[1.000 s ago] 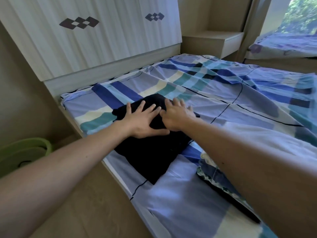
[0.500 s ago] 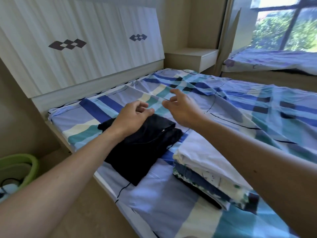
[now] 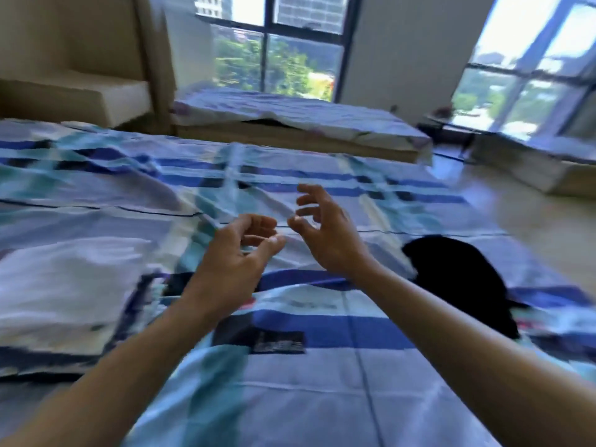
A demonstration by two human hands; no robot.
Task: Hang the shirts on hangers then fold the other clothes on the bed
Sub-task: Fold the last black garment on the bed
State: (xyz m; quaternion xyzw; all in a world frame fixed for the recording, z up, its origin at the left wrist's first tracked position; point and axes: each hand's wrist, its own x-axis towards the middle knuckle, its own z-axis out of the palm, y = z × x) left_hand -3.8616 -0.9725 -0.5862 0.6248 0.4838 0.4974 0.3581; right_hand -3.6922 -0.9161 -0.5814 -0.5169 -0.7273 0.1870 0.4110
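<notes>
The frame is blurred by motion. Both my hands hover over the blue checked bedsheet (image 3: 322,375) and hold nothing. My left hand (image 3: 238,256) has its fingers loosely curled. My right hand (image 3: 325,227) is spread, fingers apart. A stack of folded clothes (image 3: 61,285), white on top, lies on the bed to the left of my left forearm. A black garment (image 3: 464,279) lies crumpled on the bed to the right of my right forearm.
Beyond the bed stands a low bench with a pale cover (image 3: 290,117) under a large window (image 3: 274,43). A wooden nightstand (image 3: 74,98) is at the back left. Bare floor (image 3: 532,227) runs along the bed's right side.
My view has swung right, away from the headboard and the folded black garment. Both hands have lifted off that garment and now hang empty over the middle of the bed.
</notes>
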